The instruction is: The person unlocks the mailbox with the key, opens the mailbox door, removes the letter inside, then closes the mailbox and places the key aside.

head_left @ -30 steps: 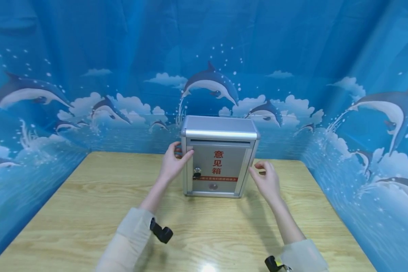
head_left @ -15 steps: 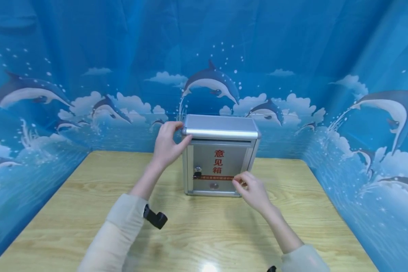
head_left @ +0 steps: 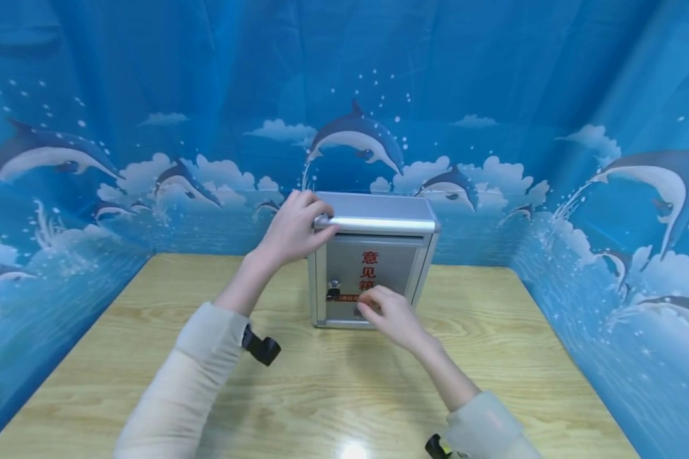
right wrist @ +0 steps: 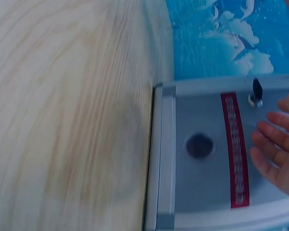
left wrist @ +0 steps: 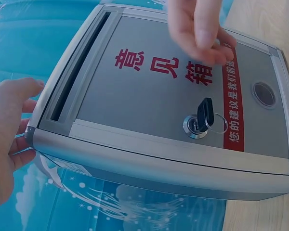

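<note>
A silver metal suggestion box (head_left: pixel 379 207) stands upright on the table, its front bearing large red characters. My left hand (head_left: pixel 291 228) holds its upper left corner, thumb at the front edge and fingers over the top. In the left wrist view, a black-headed key (left wrist: pixel 205 113) with a ring sits in the lock (left wrist: pixel 193 128) on the door. My right hand (head_left: pixel 395 319) is in front of the lower door, right of the key, fingers loosely bent and holding nothing. The right wrist view shows its fingertips close to the key (right wrist: pixel 257 89).
A wood-grain table (head_left: pixel 344 382) lies beneath the box. Blue dolphin-print curtain (head_left: pixel 207 95) hangs behind and along both sides. A dark slot (left wrist: pixel 82 67) runs below the box's top edge, and a round dark disc (left wrist: pixel 264 94) is set low in the door.
My left hand has risen from the box's left side to its upper corner. My right hand has moved left from the box's right edge to in front of the door. The box stays put.
</note>
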The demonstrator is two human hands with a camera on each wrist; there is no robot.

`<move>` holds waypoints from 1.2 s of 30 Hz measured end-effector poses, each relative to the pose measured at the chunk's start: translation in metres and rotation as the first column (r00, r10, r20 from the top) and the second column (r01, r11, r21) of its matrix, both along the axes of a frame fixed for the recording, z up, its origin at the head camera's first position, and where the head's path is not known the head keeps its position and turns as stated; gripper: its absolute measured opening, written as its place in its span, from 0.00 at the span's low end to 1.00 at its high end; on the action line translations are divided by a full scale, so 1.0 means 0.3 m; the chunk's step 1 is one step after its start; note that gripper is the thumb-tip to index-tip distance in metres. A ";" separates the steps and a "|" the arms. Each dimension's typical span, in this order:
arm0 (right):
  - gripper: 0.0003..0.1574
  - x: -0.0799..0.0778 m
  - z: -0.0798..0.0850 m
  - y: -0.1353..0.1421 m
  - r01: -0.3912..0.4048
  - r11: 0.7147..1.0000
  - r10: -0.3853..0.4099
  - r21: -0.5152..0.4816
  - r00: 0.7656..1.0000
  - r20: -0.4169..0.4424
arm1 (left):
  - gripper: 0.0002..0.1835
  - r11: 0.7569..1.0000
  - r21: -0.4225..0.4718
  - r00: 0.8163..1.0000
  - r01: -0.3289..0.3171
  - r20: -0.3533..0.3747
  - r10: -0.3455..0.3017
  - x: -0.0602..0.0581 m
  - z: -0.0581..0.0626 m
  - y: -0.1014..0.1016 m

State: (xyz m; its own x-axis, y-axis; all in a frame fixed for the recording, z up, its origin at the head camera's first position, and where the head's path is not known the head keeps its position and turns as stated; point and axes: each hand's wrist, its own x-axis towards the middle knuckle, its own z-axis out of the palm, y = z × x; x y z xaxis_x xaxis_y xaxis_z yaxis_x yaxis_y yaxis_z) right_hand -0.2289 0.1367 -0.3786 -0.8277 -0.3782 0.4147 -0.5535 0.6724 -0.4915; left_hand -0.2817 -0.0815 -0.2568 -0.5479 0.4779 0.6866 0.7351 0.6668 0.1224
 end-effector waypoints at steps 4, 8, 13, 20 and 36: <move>0.07 -0.010 0.019 -0.067 0.044 0.999 -0.044 -0.018 0.999 0.015 | 0.09 1.000 -0.020 1.000 0.008 0.006 -0.008 -0.003 0.007 0.000; 0.12 -0.022 0.025 -0.131 0.138 0.990 -0.138 -0.006 0.990 -0.017 | 0.08 0.999 -0.033 1.000 0.018 0.006 -0.017 -0.007 0.012 0.003; 0.20 -0.034 0.029 -0.183 0.282 0.953 -0.267 0.111 0.955 -0.131 | 0.07 0.999 -0.045 1.000 0.022 0.007 -0.021 -0.009 0.014 0.006; 0.27 -0.034 0.045 -0.224 0.375 0.838 -0.275 0.396 0.917 -0.288 | 0.07 0.999 -0.044 1.000 0.018 -0.004 -0.018 -0.009 0.016 0.004; 0.26 -0.030 0.026 -0.243 0.341 0.842 -0.252 0.419 0.934 -0.254 | 0.07 0.999 -0.036 1.000 0.010 -0.022 -0.011 -0.001 -0.007 0.005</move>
